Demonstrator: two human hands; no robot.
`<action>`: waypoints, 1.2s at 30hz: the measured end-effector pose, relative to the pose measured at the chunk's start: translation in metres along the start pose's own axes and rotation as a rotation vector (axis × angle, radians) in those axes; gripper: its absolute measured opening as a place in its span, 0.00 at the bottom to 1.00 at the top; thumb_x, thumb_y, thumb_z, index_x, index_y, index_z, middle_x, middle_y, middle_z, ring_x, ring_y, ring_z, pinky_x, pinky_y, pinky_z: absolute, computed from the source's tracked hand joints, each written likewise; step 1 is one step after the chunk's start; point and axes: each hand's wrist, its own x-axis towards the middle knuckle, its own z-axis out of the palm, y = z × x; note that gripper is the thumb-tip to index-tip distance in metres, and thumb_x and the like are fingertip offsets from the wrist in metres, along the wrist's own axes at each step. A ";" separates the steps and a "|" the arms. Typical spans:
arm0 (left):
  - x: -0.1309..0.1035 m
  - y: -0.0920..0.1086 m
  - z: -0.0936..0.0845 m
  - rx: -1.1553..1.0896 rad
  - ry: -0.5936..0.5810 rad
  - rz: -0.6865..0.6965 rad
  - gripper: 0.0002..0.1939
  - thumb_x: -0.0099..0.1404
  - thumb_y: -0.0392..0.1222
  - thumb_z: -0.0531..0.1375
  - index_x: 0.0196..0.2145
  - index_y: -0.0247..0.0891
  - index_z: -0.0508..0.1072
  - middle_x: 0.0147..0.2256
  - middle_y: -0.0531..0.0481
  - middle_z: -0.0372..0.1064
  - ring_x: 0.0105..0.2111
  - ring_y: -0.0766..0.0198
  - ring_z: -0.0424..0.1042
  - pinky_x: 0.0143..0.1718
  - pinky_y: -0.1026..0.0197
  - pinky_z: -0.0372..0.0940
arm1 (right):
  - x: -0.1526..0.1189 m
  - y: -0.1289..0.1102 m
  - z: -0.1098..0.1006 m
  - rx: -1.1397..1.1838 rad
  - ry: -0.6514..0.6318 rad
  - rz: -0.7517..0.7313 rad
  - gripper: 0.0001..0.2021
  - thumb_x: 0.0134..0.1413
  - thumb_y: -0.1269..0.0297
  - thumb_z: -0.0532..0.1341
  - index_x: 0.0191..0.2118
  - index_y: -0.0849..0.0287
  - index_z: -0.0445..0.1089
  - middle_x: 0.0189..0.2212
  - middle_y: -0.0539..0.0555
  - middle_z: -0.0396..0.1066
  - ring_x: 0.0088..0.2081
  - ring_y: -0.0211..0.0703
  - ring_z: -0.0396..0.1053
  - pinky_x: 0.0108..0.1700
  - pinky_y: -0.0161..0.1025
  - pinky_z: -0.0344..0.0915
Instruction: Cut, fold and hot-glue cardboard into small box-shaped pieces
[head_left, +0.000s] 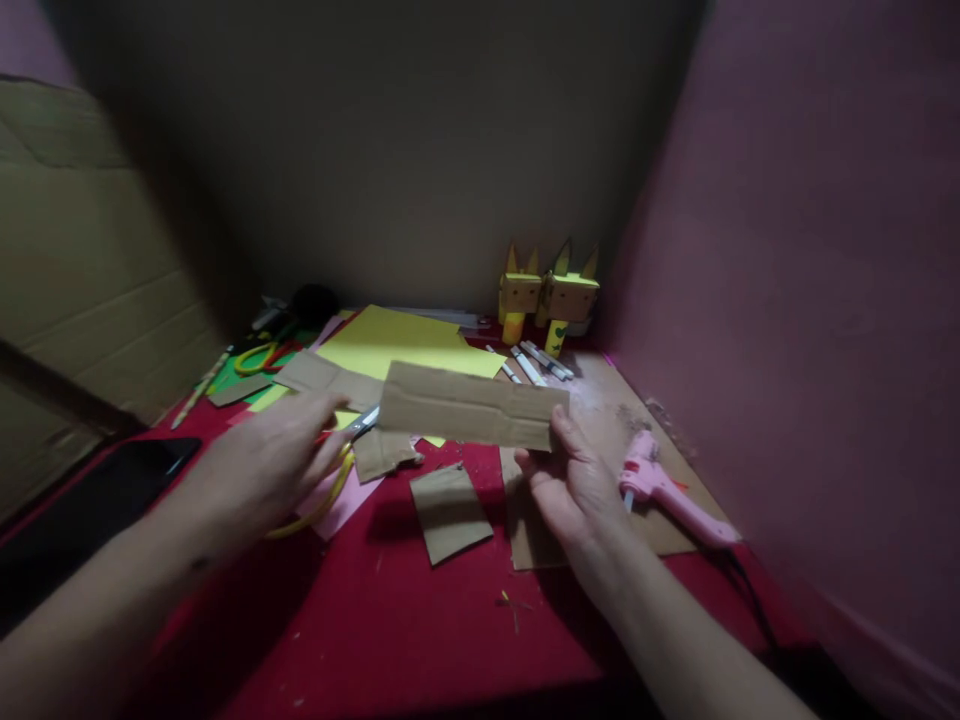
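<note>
At the left of the frame, a dark slab (97,500) is partly covered by the left forearm. Scissors (364,422) are gripped by the left hand (274,455), their handles partly hidden by its fingers. At centre, a cardboard strip (465,405) is held raised, its right end clamped by the right hand's (574,480) fingers; bare red counter (390,630) is left below. The pink glue gun (671,495) is set near the right wall (810,350), its cord blurred.

It's dim in here, a soft pale light catching the yellow paper (390,340) and both forearms while the left side and corners sink into shadow, everything slightly blurred and the edges stretched.
</note>
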 end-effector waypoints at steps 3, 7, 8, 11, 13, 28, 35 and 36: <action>-0.001 0.019 0.011 -0.525 -0.269 -0.043 0.27 0.62 0.55 0.58 0.54 0.39 0.64 0.38 0.46 0.72 0.35 0.56 0.71 0.36 0.55 0.65 | -0.004 0.000 -0.001 -0.004 -0.010 -0.005 0.11 0.42 0.78 0.68 0.30 0.56 0.71 0.23 0.40 0.74 0.27 0.31 0.71 0.34 0.33 0.72; 0.004 0.046 0.027 -0.953 -0.296 -0.148 0.21 0.60 0.55 0.62 0.42 0.35 0.74 0.31 0.46 0.75 0.27 0.62 0.71 0.29 0.60 0.65 | -0.015 0.007 0.000 -0.140 -0.142 0.058 0.11 0.41 0.76 0.68 0.32 0.56 0.70 0.26 0.42 0.75 0.27 0.33 0.71 0.36 0.36 0.73; 0.007 0.051 0.028 -0.996 -0.262 -0.175 0.19 0.60 0.55 0.62 0.35 0.33 0.76 0.27 0.46 0.74 0.25 0.63 0.70 0.28 0.61 0.64 | -0.018 0.008 0.000 -0.178 -0.172 0.081 0.12 0.40 0.76 0.68 0.32 0.57 0.70 0.27 0.43 0.75 0.27 0.34 0.70 0.34 0.36 0.73; 0.017 0.060 0.022 -1.155 -0.190 -0.234 0.17 0.57 0.51 0.65 0.22 0.33 0.74 0.21 0.46 0.72 0.22 0.65 0.68 0.25 0.63 0.61 | -0.021 0.010 0.000 -0.231 -0.213 0.128 0.13 0.35 0.74 0.69 0.31 0.58 0.70 0.25 0.45 0.74 0.25 0.34 0.69 0.27 0.31 0.68; 0.023 0.061 0.016 -1.220 -0.229 -0.213 0.13 0.54 0.46 0.66 0.21 0.33 0.73 0.19 0.48 0.70 0.20 0.66 0.66 0.21 0.65 0.58 | -0.022 0.009 0.000 -0.243 -0.220 0.118 0.12 0.34 0.71 0.70 0.30 0.60 0.71 0.23 0.46 0.73 0.24 0.33 0.68 0.25 0.28 0.64; 0.019 0.046 0.035 -1.298 -0.507 -0.046 0.15 0.56 0.43 0.67 0.40 0.34 0.77 0.31 0.48 0.74 0.22 0.71 0.63 0.22 0.67 0.58 | -0.026 0.020 -0.002 -0.518 -0.322 0.168 0.13 0.35 0.70 0.68 0.32 0.59 0.71 0.20 0.44 0.68 0.20 0.30 0.58 0.24 0.29 0.53; 0.017 0.045 0.038 -1.250 -0.487 -0.004 0.16 0.58 0.43 0.66 0.45 0.37 0.77 0.35 0.48 0.74 0.26 0.68 0.66 0.23 0.67 0.58 | -0.027 0.018 0.002 -0.574 -0.322 0.192 0.11 0.35 0.67 0.67 0.31 0.58 0.70 0.23 0.46 0.71 0.22 0.34 0.64 0.25 0.31 0.58; 0.017 0.045 0.038 -1.242 -0.481 0.004 0.16 0.58 0.43 0.66 0.45 0.37 0.77 0.35 0.47 0.74 0.25 0.68 0.65 0.23 0.67 0.57 | -0.026 0.018 0.003 -0.585 -0.325 0.197 0.10 0.36 0.67 0.66 0.30 0.58 0.70 0.22 0.46 0.71 0.22 0.35 0.64 0.26 0.32 0.59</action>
